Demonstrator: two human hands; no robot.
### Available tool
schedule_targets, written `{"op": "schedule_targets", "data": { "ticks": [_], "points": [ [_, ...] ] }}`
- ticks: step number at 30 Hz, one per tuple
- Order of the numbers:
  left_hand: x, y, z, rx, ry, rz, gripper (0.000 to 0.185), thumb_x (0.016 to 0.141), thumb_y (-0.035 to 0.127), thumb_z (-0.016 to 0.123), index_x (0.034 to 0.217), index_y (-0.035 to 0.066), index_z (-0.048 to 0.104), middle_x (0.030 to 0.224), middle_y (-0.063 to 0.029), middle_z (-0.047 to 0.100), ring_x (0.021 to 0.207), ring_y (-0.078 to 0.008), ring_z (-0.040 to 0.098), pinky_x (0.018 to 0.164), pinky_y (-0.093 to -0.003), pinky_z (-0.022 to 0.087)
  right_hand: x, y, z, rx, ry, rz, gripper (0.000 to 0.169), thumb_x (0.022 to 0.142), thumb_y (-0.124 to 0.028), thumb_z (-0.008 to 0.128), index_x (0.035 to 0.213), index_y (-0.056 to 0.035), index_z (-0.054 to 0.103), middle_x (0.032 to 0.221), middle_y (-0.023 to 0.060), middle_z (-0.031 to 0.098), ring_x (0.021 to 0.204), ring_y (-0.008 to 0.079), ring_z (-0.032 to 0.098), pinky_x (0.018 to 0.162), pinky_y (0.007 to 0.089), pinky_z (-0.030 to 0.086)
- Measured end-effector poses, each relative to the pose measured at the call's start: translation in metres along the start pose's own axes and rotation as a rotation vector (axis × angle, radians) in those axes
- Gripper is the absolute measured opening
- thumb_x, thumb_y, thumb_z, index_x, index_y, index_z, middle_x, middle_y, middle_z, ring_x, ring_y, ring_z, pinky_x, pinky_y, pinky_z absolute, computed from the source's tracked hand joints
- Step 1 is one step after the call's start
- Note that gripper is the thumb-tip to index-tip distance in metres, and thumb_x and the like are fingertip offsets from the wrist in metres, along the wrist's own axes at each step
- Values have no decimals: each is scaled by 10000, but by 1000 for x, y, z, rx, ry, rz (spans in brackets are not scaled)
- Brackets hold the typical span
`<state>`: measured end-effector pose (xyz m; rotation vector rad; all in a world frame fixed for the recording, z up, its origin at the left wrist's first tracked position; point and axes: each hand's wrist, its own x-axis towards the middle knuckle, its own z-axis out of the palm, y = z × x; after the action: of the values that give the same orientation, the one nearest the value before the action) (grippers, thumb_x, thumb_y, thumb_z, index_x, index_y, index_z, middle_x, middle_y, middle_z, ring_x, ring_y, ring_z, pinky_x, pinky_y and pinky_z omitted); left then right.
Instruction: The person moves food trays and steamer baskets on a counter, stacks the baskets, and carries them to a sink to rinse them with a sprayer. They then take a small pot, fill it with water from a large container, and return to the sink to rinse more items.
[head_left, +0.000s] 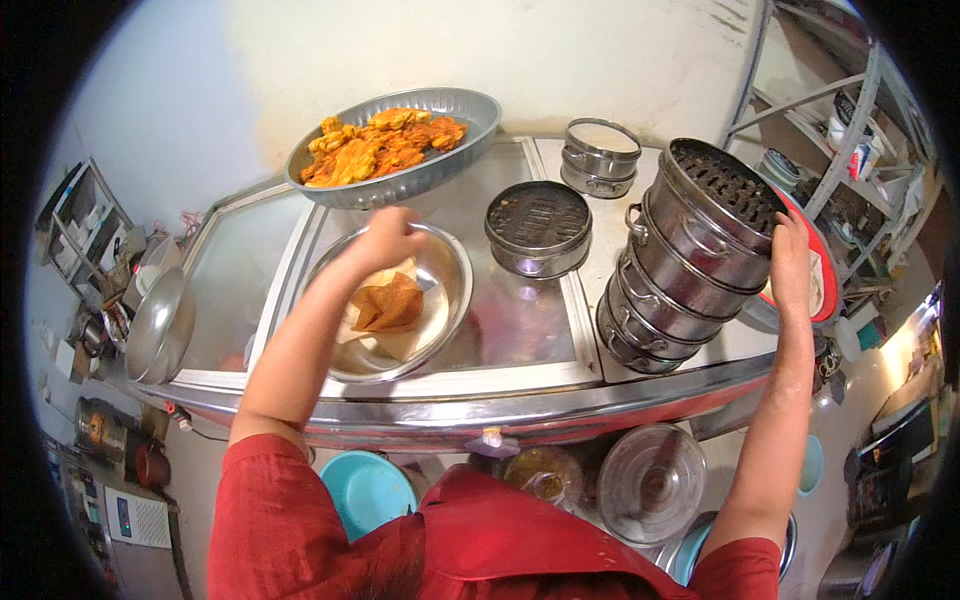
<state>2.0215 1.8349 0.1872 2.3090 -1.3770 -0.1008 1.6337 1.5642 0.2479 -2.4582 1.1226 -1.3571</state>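
Note:
My left hand (391, 236) hovers over the steel bowl (457, 270) with its fingers curled; whether anything is in them is hidden. Inside that bowl lie pale paper-like sheets (442, 304) and a brown, folded piece (390, 302). At the right, my right hand (791, 251) grips the rim side of a dark round metal pan (694, 217), the topmost of a tall stack. Its slotted inside is blackened. More round metal pans with side handles (660, 300) sit beneath it. A short pan with a slotted dark top (538, 232) stands between bowl and stack.
An oval metal tray (450, 169) holding orange-coated food pieces (367, 150) rests behind the bowl. Small stacked round tins (600, 161) are near the wall. A red-rimmed basin (825, 281) sits behind the stack. The glass-topped freezer (232, 277) has a metal front edge; a turquoise tub (367, 491) stands below.

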Motion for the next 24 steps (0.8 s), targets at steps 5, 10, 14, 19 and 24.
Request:
{"op": "schedule_targets", "data": {
  "ticks": [5, 10, 14, 19, 24],
  "points": [
    [50, 45, 90, -133, -17, -272, 447, 750, 342, 475, 725, -95, 563, 683, -254, 554, 679, -340, 571, 658, -374, 448, 1, -10, 5, 0, -28, 26, 478, 770, -267, 306, 1038, 103, 447, 1189, 243, 334, 1135, 318, 296, 959, 324, 203],
    [80, 57, 146, -886, -142, -608, 399, 813, 283, 364, 999, -55, 466, 871, -218, 542, 607, -348, 560, 432, -463, 445, -1, -13, 0, 21, -5, 93, 477, 753, -253, 323, 1047, 103, 443, 1200, 235, 327, 1132, 318, 309, 952, 323, 227],
    [92, 64, 155, -1022, -430, -764, 263, 818, 163, 283, 918, 16, 477, 747, -144, 517, 549, -276, 511, 468, -432, 476, -4, -14, 0, 22, 14, 82, 491, 748, -245, 326, 1079, 107, 412, 1225, 263, 277, 1158, 335, 265, 969, 320, 197],
    [107, 63, 125, -1285, -360, -691, 248, 806, 118, 279, 900, 52, 498, 739, -106, 527, 518, -196, 469, 552, -468, 490, -4, -10, 0, 13, 16, 120, 513, 749, -245, 322, 1120, 108, 357, 1236, 302, 220, 1170, 373, 220, 975, 331, 176],
    [124, 63, 21, -1306, -147, -361, 272, 804, 172, 283, 791, -45, 446, 581, -87, 445, 440, -171, 452, 417, -349, 507, -4, -24, 2, 27, 8, 125, 520, 742, -235, 325, 1133, 108, 328, 1232, 313, 209, 1159, 388, 230, 966, 348, 190]
  ]
}}
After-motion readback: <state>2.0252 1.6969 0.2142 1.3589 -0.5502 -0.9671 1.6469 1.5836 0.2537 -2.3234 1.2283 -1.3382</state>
